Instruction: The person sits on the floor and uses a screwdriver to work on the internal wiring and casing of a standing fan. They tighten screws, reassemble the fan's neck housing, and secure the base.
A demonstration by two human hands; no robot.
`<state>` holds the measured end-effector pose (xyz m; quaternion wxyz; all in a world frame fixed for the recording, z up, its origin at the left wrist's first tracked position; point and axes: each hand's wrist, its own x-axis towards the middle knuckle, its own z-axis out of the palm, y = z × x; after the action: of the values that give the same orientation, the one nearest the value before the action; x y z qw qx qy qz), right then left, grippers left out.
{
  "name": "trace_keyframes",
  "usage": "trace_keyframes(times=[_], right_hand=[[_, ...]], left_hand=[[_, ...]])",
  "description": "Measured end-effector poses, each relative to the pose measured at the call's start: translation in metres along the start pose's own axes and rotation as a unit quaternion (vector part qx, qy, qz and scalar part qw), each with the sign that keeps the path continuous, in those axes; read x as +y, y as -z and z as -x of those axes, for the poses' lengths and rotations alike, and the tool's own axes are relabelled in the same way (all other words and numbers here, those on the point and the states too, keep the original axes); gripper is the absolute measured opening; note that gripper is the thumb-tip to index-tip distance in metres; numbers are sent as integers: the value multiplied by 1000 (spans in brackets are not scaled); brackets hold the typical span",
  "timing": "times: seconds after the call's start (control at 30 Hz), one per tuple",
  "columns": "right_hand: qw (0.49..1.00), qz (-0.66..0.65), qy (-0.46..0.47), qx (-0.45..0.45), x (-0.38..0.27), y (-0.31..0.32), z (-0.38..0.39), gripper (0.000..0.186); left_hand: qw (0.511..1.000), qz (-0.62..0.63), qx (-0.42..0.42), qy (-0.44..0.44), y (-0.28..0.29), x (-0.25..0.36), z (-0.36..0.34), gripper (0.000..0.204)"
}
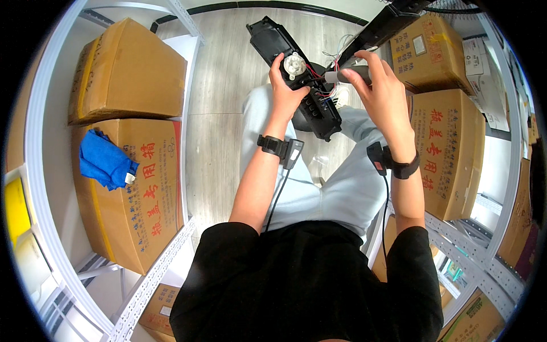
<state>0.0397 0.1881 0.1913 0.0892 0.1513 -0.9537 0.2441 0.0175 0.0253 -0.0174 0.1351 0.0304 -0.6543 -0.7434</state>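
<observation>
My left hand (285, 94) is closed around a long black plastic housing (273, 39), held at a slant above my knees. Between its thumb and fingers sits a round whitish part (294, 65) mounted on the housing. My right hand (383, 94) grips a screwdriver (356, 74) by its dark grey handle. The screwdriver's shaft points left, to the middle of the housing; whether its tip touches a screw I cannot tell. Thin red, black and white wires (329, 91) run out of the housing beside the tool.
A second long black part (382, 35) stands at the upper right, near the wires. Cardboard boxes (134, 68) fill white metal shelves (185, 85) on both sides. A blue cloth (107, 159) lies on a left box. Cables hang from the black bands on both my wrists.
</observation>
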Motion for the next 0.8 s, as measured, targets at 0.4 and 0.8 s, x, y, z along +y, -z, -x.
trace_keyframes(times=[0.4, 0.8], right_hand=[[998, 16, 57, 25, 6, 0, -1, 32], [998, -38, 50, -9, 11, 4, 0, 37]], left_hand=[[1000, 9, 2, 4, 0, 1, 1, 100], [999, -33, 2, -8, 1, -1, 0, 105]])
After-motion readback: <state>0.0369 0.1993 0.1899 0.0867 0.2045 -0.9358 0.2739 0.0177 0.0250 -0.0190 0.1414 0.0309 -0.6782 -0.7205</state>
